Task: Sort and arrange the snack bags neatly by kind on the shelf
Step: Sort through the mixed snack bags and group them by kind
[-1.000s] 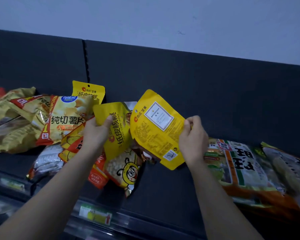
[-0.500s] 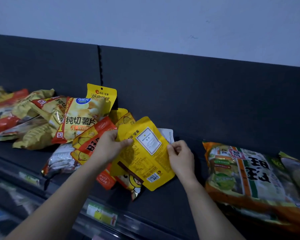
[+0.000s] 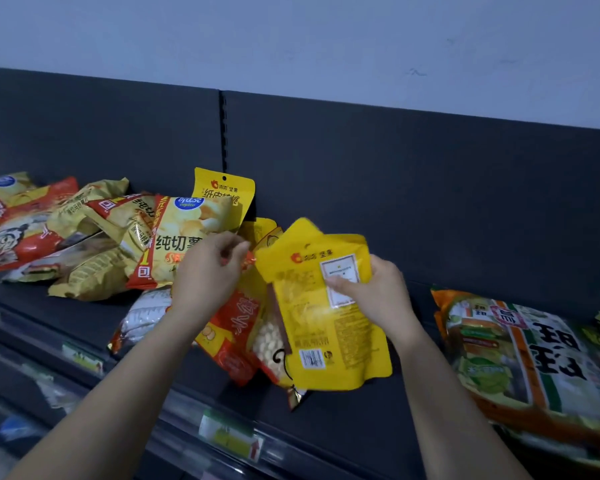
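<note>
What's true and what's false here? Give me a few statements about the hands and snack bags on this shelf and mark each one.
1. The right hand grips a yellow nut pouch. True.
2. That pouch shows its front. False: its back, with a white label and a barcode, faces the camera.
3. A second yellow pouch stands against the back panel behind the potato chip bag. True.
4. A green and orange bag lies left of the potato chip bag. False: the green and orange bag lies at the far right of the shelf.
</note>
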Action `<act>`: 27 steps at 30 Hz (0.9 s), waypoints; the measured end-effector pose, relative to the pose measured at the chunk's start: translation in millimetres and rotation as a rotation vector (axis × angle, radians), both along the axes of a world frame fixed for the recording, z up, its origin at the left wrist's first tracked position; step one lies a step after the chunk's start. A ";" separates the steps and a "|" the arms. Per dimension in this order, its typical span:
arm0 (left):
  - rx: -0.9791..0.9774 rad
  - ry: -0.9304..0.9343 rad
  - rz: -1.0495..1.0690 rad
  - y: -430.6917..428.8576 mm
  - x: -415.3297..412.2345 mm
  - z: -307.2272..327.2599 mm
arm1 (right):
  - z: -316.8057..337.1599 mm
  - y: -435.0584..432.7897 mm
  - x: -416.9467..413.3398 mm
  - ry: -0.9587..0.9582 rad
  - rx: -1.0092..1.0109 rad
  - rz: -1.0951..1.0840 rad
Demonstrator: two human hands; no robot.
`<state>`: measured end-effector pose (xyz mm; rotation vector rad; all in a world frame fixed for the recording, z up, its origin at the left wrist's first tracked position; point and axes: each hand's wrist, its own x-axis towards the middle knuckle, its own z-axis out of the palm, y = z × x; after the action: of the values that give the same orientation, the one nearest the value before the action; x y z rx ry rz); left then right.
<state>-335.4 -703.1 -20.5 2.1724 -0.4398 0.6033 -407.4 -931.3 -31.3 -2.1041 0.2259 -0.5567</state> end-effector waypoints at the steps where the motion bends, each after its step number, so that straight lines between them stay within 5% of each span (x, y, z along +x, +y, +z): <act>1: 0.164 0.002 0.116 7.1 9.3 -3.3 | -1.5 0.6 1.6 -0.034 0.043 -0.076; 3: 0.528 0.146 0.230 16.0 21.3 -11.3 | -3.1 2.3 5.3 -0.064 0.063 -0.238; 5: 0.651 0.268 0.223 19.4 26.8 -18.9 | -4.9 5.2 9.8 -0.037 0.037 -0.351; 12: 0.297 0.439 0.047 27.7 48.4 -3.8 | -1.8 10.7 16.4 0.004 -0.007 -0.465; 21: -0.066 0.252 -0.381 11.1 44.8 25.6 | 9.1 18.2 3.9 -0.178 0.038 -0.536; 27: -0.273 0.395 -0.692 -4.5 38.0 35.0 | 17.7 24.3 -19.2 -0.292 0.013 -0.701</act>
<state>-297.4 -707.6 14.5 1.6684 -0.7850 -0.1424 -426.5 -907.1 -13.6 -1.8677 0.8060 -1.2536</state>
